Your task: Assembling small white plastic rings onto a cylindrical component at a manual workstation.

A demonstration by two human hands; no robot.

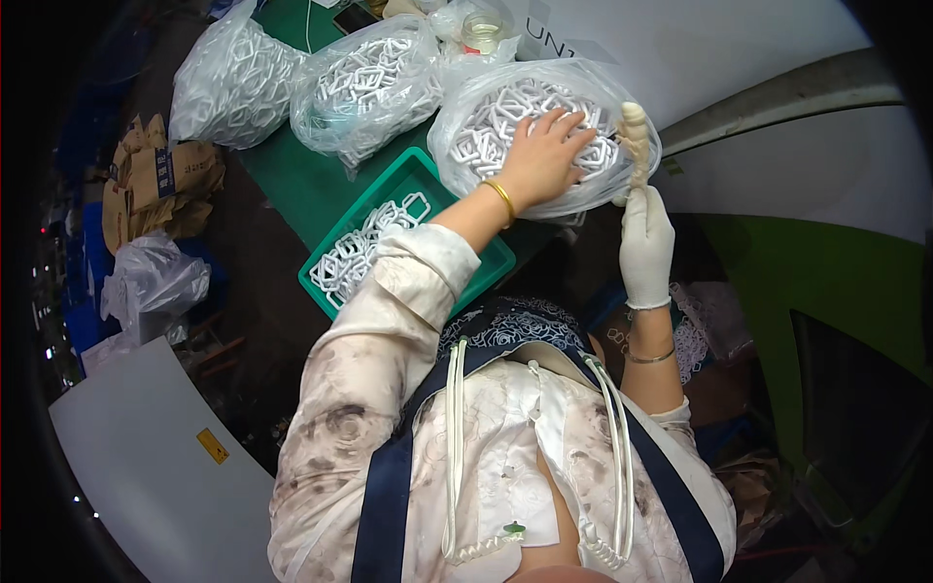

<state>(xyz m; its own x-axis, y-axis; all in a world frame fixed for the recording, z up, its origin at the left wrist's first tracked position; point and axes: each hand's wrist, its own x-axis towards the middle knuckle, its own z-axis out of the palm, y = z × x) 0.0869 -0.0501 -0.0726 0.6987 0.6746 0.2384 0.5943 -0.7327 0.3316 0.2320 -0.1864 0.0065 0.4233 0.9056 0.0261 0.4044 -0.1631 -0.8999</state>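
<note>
My left hand point(545, 167), bare with a gold bangle at the wrist, lies with spread fingers on a heap of white rectangular plastic rings point(494, 124). They fill a clear plastic bag point(449, 167) whose mouth is rolled wide. Beside the bag's right rim stands my right hand point(645, 219) in a white glove, its fingertips in beige covers. Its fingers stretch upward along the rim; any contact with the film is unclear. Under my left forearm sits a green tray point(483, 265) with more white rings point(362, 248) in its left part.
Two more clear bags of white rings, one at far left point(233, 85) and one in the middle point(374, 83), rest on the green table point(287, 185). Behind them stands a glass jar point(482, 33). Brown paper sacks point(155, 185) are at left; a pale machine panel point(768, 58) borders the right.
</note>
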